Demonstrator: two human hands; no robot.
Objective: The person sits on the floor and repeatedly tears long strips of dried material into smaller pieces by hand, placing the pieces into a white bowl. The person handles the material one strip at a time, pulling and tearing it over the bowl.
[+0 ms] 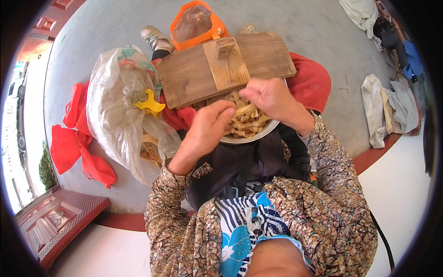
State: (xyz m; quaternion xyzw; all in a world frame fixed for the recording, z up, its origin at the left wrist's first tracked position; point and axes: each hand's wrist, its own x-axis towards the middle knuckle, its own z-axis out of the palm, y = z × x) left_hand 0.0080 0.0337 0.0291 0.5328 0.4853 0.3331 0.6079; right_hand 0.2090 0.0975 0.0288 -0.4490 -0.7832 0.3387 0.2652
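A metal bowl (256, 137) on the lap is full of tan, dried-looking strips (251, 128), many folded or knotted. Over the bowl's near part, my left hand (213, 123) has thumb and fingers pressed together, with a pale strip (246, 110) coming out from them. My right hand (271, 98), slightly blurred, is just to the right with its fingertips curled inward. Whether it grips a strip is hidden by the fingers. Beyond both hands, a wooden board (187, 76) lies across the far part of the bowl, with a lighter crosspiece and a wooden block (225, 48) on it.
On the left stands a translucent plastic bag (114, 93) with a yellow clip-like piece (150, 104) and brown strips (149, 149) at its opening. Red bags (69, 145) lie beyond it. An orange bag (216, 29) stands past the board. Red cloth (309, 81) covers the right knee.
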